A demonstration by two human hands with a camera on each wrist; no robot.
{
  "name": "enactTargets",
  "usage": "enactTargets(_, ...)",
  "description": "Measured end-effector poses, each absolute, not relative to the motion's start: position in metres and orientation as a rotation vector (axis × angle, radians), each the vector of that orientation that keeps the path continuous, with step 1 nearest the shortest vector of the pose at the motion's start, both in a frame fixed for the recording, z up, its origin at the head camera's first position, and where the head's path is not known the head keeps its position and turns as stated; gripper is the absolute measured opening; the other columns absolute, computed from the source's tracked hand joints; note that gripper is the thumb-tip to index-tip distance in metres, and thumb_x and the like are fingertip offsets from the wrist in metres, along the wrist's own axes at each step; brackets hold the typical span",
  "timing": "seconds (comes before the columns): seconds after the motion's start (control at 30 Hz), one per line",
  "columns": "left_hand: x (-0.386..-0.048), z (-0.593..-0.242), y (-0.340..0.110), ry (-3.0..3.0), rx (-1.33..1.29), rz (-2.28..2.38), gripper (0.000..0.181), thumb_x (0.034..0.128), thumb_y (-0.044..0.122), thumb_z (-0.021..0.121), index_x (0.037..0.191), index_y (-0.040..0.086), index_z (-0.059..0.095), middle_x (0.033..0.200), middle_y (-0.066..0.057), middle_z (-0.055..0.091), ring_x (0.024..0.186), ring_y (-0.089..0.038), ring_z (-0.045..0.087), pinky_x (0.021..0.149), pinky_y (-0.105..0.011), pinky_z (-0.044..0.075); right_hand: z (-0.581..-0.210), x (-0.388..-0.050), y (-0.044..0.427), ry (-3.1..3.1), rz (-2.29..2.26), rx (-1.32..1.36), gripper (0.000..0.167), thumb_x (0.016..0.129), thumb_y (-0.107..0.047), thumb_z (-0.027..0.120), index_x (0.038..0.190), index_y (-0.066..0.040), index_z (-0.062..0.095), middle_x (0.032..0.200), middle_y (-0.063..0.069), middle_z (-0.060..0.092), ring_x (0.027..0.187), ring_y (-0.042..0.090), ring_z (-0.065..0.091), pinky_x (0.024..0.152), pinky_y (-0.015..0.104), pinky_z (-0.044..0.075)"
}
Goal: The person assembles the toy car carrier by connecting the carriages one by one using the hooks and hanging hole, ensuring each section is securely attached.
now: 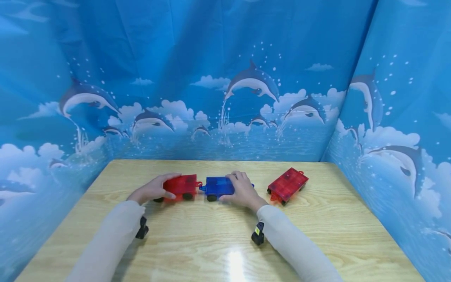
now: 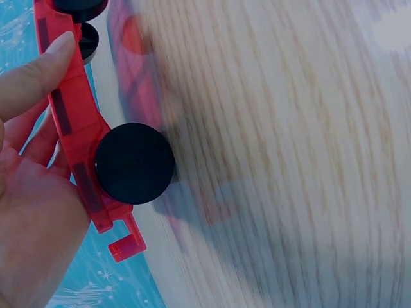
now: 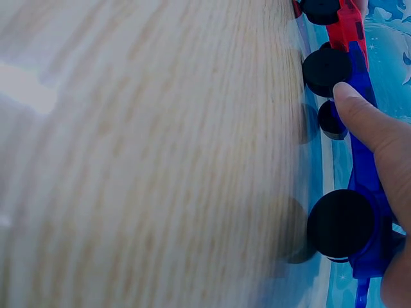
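My left hand (image 1: pixel 155 189) grips a translucent red toy train car (image 1: pixel 183 185) with black wheels, thumb on its near side and fingers over the top. In the left wrist view a red hook (image 2: pixel 128 244) sticks out from the car's end. My right hand (image 1: pixel 243 190) holds a translucent blue toy train car (image 1: pixel 217 186), thumb along its near side. Between the hands, the red car's coupling meets the blue car's hook (image 1: pixel 202 188); whether they are linked I cannot tell. In the right wrist view the blue car's wheel (image 3: pixel 341 224) stands at the tabletop.
A second red toy train car (image 1: pixel 288 185) stands at an angle on the wooden table (image 1: pixel 197 239), right of my right hand. Blue dolphin-print curtains (image 1: pixel 197 98) rise behind the table and along its sides.
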State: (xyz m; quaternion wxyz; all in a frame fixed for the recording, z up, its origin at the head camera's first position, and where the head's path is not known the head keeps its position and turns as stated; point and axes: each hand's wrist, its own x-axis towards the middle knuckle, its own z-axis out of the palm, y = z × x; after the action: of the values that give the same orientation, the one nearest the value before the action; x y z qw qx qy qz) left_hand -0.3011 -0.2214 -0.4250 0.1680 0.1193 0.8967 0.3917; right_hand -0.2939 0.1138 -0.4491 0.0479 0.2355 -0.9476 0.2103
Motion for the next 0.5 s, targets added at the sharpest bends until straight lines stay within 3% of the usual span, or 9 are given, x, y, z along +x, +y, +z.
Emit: enactTargets(0.5,-0.3018,-0.4252,-0.2154,2.589,0.388,1.012,0.083,0.0787,0.010,0.077,0.149,0.012,0.034,0.154,-0.020,0.025,0.138,-0.044,0.023,0.106,-0.063,0.029,-0.4493,-0.2932,0.1162,-2.905,0.661,0.734,0.089,0.074,-0.059,0.073,0.143,-0.010,0.044,0.142,0.011,0.042,0.131,0.030,0.037,0.106,0.050,0.036)
